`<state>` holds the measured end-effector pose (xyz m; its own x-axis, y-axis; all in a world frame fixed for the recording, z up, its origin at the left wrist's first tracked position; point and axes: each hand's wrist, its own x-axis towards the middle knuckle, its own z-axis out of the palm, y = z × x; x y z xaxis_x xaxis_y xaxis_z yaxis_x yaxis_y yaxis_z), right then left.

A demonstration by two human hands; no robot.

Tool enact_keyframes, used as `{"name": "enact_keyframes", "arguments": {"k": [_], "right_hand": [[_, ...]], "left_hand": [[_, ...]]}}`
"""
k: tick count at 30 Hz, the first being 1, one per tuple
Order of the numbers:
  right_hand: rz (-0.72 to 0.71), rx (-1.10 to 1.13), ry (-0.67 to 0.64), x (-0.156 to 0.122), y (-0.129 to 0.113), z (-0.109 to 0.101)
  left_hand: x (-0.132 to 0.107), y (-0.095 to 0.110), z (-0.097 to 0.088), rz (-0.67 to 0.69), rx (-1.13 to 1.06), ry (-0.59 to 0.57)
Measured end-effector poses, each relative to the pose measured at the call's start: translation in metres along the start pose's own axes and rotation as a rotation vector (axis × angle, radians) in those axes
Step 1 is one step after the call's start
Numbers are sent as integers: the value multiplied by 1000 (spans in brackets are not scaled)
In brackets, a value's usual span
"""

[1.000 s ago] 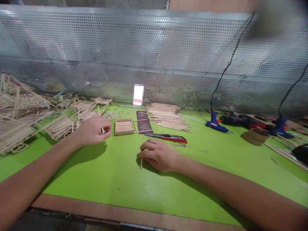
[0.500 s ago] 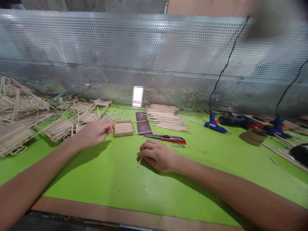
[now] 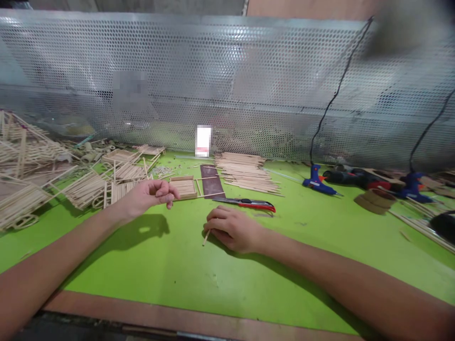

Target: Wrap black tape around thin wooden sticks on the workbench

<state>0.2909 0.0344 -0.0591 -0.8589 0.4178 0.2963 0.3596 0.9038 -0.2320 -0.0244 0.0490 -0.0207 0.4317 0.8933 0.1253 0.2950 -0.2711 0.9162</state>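
My left hand (image 3: 154, 195) is raised above the green table, its fingers loosely bent and apart, with nothing visible in them. It partly covers the near left corner of a small wooden frame (image 3: 186, 188) made of thin sticks, with two long prongs reaching right. My right hand (image 3: 232, 229) rests on the table with its fingers closed on a short thin wooden stick (image 3: 205, 238), whose end pokes out toward me. Just beyond that hand lies a red and black utility knife (image 3: 249, 204), blade out to the left. A dark brown sanding strip (image 3: 213, 182) lies under the prong ends.
A pile of thin sticks (image 3: 245, 173) lies behind the knife. Stick-built pieces (image 3: 87, 189) crowd the left side. Two blue glue guns, one nearer (image 3: 320, 182) and one farther right (image 3: 414, 187), trail black cords. A brown tape roll (image 3: 375, 201) sits nearby. A perforated metal screen (image 3: 185, 76) closes off the back.
My left hand has lifted and moved slightly right, away from the frame's left edge, and its fingers have loosened. My right hand stays in place with the stick.
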Motion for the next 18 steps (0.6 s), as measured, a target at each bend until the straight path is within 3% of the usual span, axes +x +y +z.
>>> {"name": "enact_keyframes", "arguments": {"k": [9, 18], "right_hand": [[-1, -5, -2, 0, 0, 0], [-8, 6, -5, 1, -2, -1]], "left_hand": [[1, -7, -4, 6, -74, 15], [-1, -8, -3, -6, 120, -20]]}}
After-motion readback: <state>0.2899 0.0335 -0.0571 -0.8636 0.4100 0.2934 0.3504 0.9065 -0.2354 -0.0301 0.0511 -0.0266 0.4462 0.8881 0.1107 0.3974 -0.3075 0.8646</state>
